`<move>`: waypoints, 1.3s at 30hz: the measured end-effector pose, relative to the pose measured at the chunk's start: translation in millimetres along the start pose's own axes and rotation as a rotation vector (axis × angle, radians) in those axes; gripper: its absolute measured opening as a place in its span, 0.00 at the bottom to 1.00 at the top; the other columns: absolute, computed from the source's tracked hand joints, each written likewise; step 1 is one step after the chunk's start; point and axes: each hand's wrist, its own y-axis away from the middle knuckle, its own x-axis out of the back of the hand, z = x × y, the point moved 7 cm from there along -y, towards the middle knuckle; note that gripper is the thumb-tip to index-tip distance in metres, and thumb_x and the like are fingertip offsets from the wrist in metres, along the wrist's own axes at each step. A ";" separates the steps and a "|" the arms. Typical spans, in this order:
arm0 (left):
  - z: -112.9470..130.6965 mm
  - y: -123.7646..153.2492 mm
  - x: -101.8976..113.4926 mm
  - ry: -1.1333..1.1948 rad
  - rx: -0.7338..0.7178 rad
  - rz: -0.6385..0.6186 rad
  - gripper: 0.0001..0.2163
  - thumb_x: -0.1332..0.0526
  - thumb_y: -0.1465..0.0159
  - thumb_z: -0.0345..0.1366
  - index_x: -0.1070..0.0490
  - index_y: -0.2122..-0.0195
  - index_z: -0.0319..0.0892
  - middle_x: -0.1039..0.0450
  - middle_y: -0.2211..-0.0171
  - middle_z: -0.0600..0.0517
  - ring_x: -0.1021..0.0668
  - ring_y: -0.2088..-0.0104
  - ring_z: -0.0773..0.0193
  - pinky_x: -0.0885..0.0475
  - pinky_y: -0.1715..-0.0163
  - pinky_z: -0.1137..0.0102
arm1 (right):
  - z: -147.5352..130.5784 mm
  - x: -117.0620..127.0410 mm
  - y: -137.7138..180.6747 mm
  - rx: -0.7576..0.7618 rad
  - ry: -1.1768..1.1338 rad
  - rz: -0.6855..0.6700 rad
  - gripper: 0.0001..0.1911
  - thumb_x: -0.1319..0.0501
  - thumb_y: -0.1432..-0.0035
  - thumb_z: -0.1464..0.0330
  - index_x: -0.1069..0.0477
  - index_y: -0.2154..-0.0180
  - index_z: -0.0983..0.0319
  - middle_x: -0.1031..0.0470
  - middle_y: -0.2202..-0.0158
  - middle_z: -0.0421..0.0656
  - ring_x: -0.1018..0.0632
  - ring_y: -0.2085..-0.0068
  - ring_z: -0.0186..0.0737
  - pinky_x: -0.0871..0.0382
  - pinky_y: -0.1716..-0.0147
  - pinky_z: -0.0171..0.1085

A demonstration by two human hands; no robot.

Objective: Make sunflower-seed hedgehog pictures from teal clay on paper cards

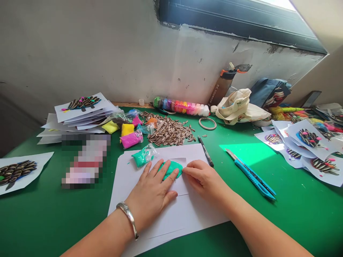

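Left hand (153,189) lies flat, fingers spread, pressing the teal clay (171,169) onto the white paper (184,210); right hand (201,178) pinches its right edge. The clay looks soft, light and sticky, best worked from its rim.

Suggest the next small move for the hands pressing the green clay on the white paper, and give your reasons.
Probably keep spreading the green clay outward with the left hand while the right hand steadies its edge. The clay looks like a thick lump lying within the small paper sheet, and the finished pictures nearby show seeds laid over a flat shape.
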 end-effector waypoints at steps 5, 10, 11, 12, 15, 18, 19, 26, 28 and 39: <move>-0.2 -0.9 -0.5 0.007 -0.002 0.015 0.24 0.50 0.30 0.48 0.45 0.34 0.50 0.49 0.33 0.45 0.47 0.33 0.44 0.50 0.38 0.41 | -0.9 -1.7 -1.4 0.020 0.027 0.008 0.12 0.45 0.41 0.78 0.25 0.64 0.61 0.27 0.64 0.47 0.28 0.62 0.41 0.30 0.63 0.38; -0.4 -0.9 -0.9 0.010 -0.005 0.029 0.24 0.51 0.30 0.47 0.45 0.34 0.50 0.48 0.33 0.46 0.46 0.33 0.44 0.50 0.39 0.40 | 1.4 2.6 -0.9 0.030 -0.040 0.001 0.12 0.45 0.40 0.77 0.24 0.62 0.61 0.26 0.62 0.47 0.26 0.62 0.39 0.30 0.63 0.36; -0.3 -1.0 -0.9 0.009 -0.007 0.033 0.24 0.51 0.30 0.47 0.45 0.34 0.50 0.48 0.33 0.45 0.46 0.34 0.44 0.49 0.39 0.40 | 0.7 3.0 -0.4 0.033 -0.036 -0.003 0.12 0.45 0.40 0.77 0.24 0.60 0.61 0.26 0.62 0.46 0.26 0.62 0.39 0.30 0.63 0.36; -0.1 -1.0 -0.9 0.007 -0.008 0.035 0.24 0.50 0.30 0.47 0.45 0.34 0.50 0.48 0.33 0.45 0.46 0.34 0.43 0.49 0.39 0.40 | -0.1 3.0 0.0 0.034 -0.020 -0.009 0.12 0.45 0.40 0.77 0.24 0.60 0.61 0.26 0.63 0.46 0.26 0.62 0.39 0.30 0.63 0.36; 0.0 -0.9 -1.3 0.002 -0.010 0.035 0.24 0.50 0.30 0.47 0.44 0.34 0.49 0.48 0.33 0.45 0.46 0.34 0.43 0.49 0.39 0.41 | -1.5 1.6 0.9 0.026 0.040 -0.026 0.13 0.45 0.40 0.78 0.24 0.60 0.60 0.27 0.63 0.47 0.27 0.61 0.41 0.30 0.62 0.38; -0.4 -0.9 -1.7 0.002 -0.011 0.035 0.24 0.50 0.30 0.47 0.44 0.34 0.50 0.48 0.33 0.46 0.46 0.34 0.44 0.49 0.39 0.41 | 1.1 2.1 -0.1 0.009 0.005 -0.017 0.13 0.45 0.40 0.77 0.24 0.59 0.60 0.27 0.63 0.47 0.26 0.61 0.40 0.30 0.62 0.37; -0.6 -1.0 -2.0 0.003 -0.011 0.035 0.24 0.50 0.30 0.47 0.44 0.34 0.50 0.48 0.33 0.46 0.46 0.34 0.44 0.50 0.39 0.41 | 2.9 2.9 -0.7 -0.002 -0.023 -0.005 0.14 0.45 0.40 0.77 0.25 0.58 0.60 0.27 0.63 0.46 0.26 0.62 0.40 0.30 0.63 0.37; -0.7 -0.5 -1.4 0.021 -0.013 0.072 0.23 0.49 0.31 0.46 0.44 0.35 0.50 0.45 0.33 0.47 0.44 0.34 0.45 0.50 0.38 0.42 | -0.5 -1.4 -5.2 -0.005 0.092 -0.004 0.12 0.46 0.39 0.76 0.25 0.62 0.62 0.29 0.64 0.48 0.27 0.63 0.41 0.30 0.64 0.38; -0.7 0.0 -1.0 0.022 -0.011 0.076 0.23 0.49 0.31 0.46 0.44 0.35 0.51 0.44 0.34 0.47 0.44 0.34 0.45 0.50 0.38 0.43 | -2.0 -2.1 -5.6 0.002 0.120 0.002 0.12 0.47 0.38 0.76 0.25 0.61 0.62 0.29 0.64 0.49 0.28 0.63 0.41 0.30 0.64 0.39; 0.1 1.3 0.6 0.025 -0.016 0.098 0.23 0.48 0.31 0.46 0.43 0.35 0.51 0.43 0.34 0.47 0.43 0.34 0.45 0.50 0.39 0.43 | -0.4 -3.1 -5.5 -0.003 0.107 0.018 0.12 0.47 0.38 0.75 0.25 0.61 0.62 0.29 0.62 0.49 0.27 0.62 0.42 0.29 0.62 0.39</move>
